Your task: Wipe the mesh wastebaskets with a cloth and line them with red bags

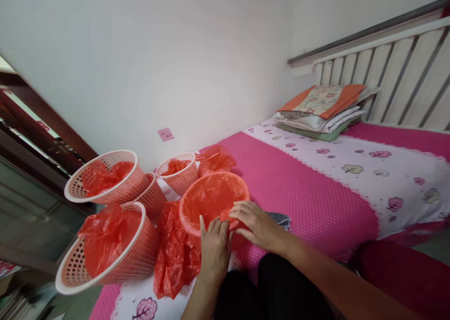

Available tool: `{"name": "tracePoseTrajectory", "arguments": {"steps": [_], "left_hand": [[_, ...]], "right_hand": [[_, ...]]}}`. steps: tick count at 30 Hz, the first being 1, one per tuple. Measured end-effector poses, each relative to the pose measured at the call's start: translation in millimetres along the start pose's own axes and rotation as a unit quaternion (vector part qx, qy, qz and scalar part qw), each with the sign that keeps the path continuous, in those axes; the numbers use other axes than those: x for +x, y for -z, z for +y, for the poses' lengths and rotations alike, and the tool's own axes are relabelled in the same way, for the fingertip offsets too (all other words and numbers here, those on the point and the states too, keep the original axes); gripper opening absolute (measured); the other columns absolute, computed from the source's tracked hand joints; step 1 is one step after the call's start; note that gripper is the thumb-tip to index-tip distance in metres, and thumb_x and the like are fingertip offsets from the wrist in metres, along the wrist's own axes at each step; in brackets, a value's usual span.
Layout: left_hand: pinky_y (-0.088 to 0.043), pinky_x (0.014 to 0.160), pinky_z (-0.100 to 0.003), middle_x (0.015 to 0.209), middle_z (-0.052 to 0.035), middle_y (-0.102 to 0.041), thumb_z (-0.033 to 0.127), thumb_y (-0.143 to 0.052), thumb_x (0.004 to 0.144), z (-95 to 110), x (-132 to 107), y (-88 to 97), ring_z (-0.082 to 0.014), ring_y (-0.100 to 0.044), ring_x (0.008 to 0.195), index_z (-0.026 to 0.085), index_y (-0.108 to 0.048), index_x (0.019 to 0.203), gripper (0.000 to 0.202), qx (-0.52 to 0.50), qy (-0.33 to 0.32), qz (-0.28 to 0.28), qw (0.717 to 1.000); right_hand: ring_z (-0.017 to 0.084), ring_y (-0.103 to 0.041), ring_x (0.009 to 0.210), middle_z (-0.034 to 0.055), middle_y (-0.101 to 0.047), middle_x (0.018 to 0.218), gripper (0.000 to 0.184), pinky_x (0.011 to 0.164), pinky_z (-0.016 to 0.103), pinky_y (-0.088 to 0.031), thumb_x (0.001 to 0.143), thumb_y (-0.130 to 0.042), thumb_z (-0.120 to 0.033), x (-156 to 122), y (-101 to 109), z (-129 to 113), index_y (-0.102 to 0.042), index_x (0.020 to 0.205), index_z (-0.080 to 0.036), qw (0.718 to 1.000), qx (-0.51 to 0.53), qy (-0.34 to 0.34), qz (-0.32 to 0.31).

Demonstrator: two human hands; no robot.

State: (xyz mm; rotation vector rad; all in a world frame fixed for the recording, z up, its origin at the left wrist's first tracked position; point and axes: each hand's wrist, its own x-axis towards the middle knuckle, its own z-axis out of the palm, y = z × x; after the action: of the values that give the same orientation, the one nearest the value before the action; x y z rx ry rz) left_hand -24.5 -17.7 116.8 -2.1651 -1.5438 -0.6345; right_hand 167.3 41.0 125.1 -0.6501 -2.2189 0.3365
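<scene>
Right in front of me stands a basket lined with a red plastic bag (pixel 211 196), the bag's edge folded over the rim (pixel 186 203). At the near side of that rim my left hand (pixel 215 240) has its fingers closed on the bag. Close beside it, my right hand (pixel 251 221) pinches a bunched part of the same bag between thumb and fingers. A crumpled heap of red plastic bags (pixel 174 254) lies to the left of the lined basket.
Several pink perforated baskets, including a near-left one (pixel 137 252) and a far-left one (pixel 135 189), hold red bags. Behind are a smaller basket (pixel 186 177) and another red bag (pixel 216 158). Folded bedding (pixel 316 107) lies on the pink bed (pixel 298 184) by a white headboard (pixel 386 71).
</scene>
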Motion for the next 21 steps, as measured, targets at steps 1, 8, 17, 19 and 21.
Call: {"name": "tracePoseTrajectory", "arguments": {"steps": [1,8,17,19,21], "left_hand": [[-0.028,0.12,-0.072,0.092,-0.002,-0.076,0.02,-0.06,0.099,0,2,-1.3,-0.025,-0.073,0.094,0.022,-0.067,0.105,0.01,0.005,0.004,-0.015,1.0],[-0.05,0.106,-0.05,0.074,0.0004,-0.067,0.022,-0.061,0.098,-5,4,-14.5,-0.0213,-0.066,0.075,0.022,-0.062,0.081,0.017,0.053,0.004,-0.032,0.998],[-0.041,0.12,-0.058,0.146,-0.0121,-0.059,0.025,-0.065,0.095,-30,-18,28.7,-0.0292,-0.053,0.142,0.026,-0.042,0.15,0.06,-0.048,0.003,-0.015,0.999],[-0.043,0.118,-0.058,0.148,-0.0135,-0.056,0.029,-0.065,0.095,-52,-31,34.6,-0.0312,-0.052,0.142,0.026,-0.041,0.151,0.061,-0.036,0.021,0.006,0.999],[-0.044,0.117,-0.059,0.143,-0.0131,-0.059,0.03,-0.067,0.094,-73,-38,36.3,-0.0321,-0.056,0.138,0.025,-0.047,0.145,0.055,-0.021,0.021,0.001,1.0]], "right_hand": [[0.026,-0.062,0.116,0.0086,-0.071,0.116,0.021,0.114,0.052,-0.041,0.093,-0.067,-0.017,1,-5,1,-0.066,0.114,-0.021,1.0,-0.011,0.006,-0.022],[0.021,-0.056,0.083,0.0028,-0.066,0.083,0.022,0.088,0.039,-0.045,0.103,-0.06,-0.027,9,-30,15,-0.059,0.081,-0.02,0.996,-0.072,0.03,-0.051],[0.019,-0.052,0.081,0.002,-0.065,0.084,0.021,0.082,0.035,-0.037,0.101,-0.051,-0.012,12,-31,18,-0.061,0.084,-0.02,0.992,-0.107,0.037,-0.061],[0.019,-0.051,0.08,0.0017,-0.065,0.083,0.023,0.081,0.035,-0.037,0.099,-0.051,-0.009,12,-32,19,-0.06,0.081,-0.02,0.991,-0.112,0.04,-0.059],[0.019,-0.051,0.08,0.0015,-0.065,0.083,0.023,0.081,0.034,-0.036,0.099,-0.051,-0.009,12,-33,18,-0.06,0.081,-0.02,0.991,-0.11,0.042,-0.06]]}}
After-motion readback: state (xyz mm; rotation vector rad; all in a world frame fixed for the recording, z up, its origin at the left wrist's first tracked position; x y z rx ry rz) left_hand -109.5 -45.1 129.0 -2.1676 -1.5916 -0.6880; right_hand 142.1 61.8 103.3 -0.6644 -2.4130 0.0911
